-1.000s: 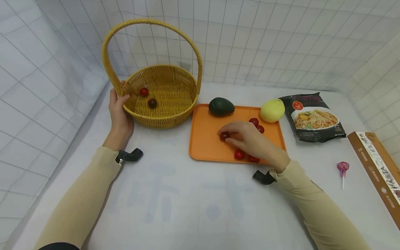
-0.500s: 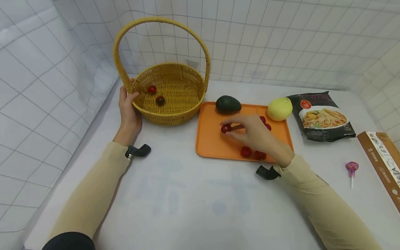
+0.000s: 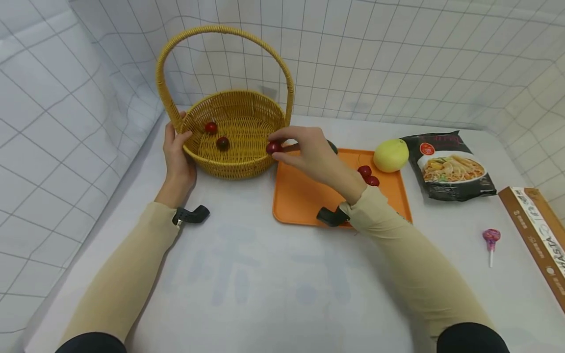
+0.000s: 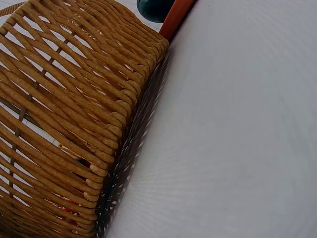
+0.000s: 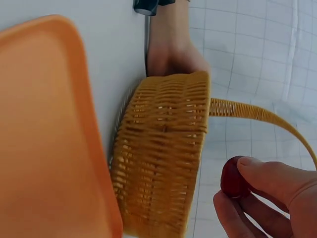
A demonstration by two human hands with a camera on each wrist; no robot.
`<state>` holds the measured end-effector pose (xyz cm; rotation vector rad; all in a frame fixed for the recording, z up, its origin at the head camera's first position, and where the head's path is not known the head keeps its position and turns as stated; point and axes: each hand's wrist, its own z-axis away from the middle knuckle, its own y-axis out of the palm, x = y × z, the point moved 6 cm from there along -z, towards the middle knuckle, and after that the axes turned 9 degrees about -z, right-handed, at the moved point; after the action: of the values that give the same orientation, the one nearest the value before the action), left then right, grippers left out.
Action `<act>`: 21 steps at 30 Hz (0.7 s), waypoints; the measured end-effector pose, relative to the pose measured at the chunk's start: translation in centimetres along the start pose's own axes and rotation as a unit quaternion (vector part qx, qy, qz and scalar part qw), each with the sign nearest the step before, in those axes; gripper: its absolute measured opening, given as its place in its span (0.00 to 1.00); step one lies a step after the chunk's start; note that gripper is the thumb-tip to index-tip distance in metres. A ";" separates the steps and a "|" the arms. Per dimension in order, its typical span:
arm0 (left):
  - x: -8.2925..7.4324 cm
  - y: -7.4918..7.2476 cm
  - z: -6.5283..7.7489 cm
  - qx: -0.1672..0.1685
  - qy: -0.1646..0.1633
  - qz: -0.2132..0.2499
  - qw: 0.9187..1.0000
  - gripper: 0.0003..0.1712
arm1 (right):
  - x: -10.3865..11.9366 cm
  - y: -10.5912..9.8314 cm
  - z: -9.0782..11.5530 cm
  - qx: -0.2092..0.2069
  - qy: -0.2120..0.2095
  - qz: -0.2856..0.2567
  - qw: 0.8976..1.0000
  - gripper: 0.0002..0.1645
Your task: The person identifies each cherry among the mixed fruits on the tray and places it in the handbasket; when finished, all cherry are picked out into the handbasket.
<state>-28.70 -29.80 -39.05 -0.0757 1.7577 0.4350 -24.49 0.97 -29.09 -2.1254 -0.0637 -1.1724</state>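
Two small, round, dark-red cherries, one farther back (image 3: pixel 211 128) and one nearer (image 3: pixel 222 143), already lie on the floor of the yellow woven basket with a tall arched handle (image 3: pixel 238 170), towards its left side. A third round, dark-red cherry (image 3: pixel 273 147) is pinched between the thumb and fingers of the right hand (image 3: pixel 312 154), at the basket's right rim; the right wrist view shows it above rim level, not yet released. The left hand (image 3: pixel 178 159) grips the basket's left side, its thumb over the rim and its fingers around the outside. At least two more red cherries, an upper one (image 3: pixel 364 171) and a lower one (image 3: pixel 372 181), remain on the flat orange tray (image 3: pixel 304 196), so by my judgement the transfer is only partly done. The right forearm covers the tray's near edge, so whether more lie there cannot be told. A dark-green avocado (image 3: pixel 332 146), mostly hidden behind the right hand, and a round yellow-green fruit (image 3: pixel 391 156) at the tray's far right corner are outside the basket too.
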 end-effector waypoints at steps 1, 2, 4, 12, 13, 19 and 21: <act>0.0 0.0 0.0 0.000 0.000 0.001 1.000 0.29 | 0.1 0.4 -0.4 0.002 0.000 -0.002 1.000 0.21; 0.0 0.0 0.0 0.000 0.000 0.001 1.000 0.29 | 0.1 0.7 -0.8 0.003 0.002 -0.003 1.000 0.21; -0.1 0.0 0.0 0.000 0.000 0.003 1.000 0.28 | 0.3 1.3 -1.5 0.011 0.005 -0.002 1.000 0.21; -0.2 -0.1 0.2 -0.006 -0.002 0.005 1.000 0.28 | 0.5 1.5 -2.5 0.023 0.029 0.090 0.995 0.26; -0.2 -0.1 0.2 -0.005 -0.003 0.005 1.000 0.28 | 0.5 1.2 -2.2 0.016 0.028 0.090 0.995 0.26; -0.2 0.1 0.1 0.001 -0.002 0.002 1.000 0.28 | -0.2 -0.9 0.4 -0.018 0.011 0.078 0.997 0.22; -0.2 0.1 0.1 0.000 -0.002 0.005 1.000 0.28 | -0.5 -1.7 1.3 -0.027 0.011 0.076 0.997 0.21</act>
<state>-28.63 -29.72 -38.87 -0.0656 1.7549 0.4413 -24.42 3.10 -28.97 -2.1229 0.1392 -1.1192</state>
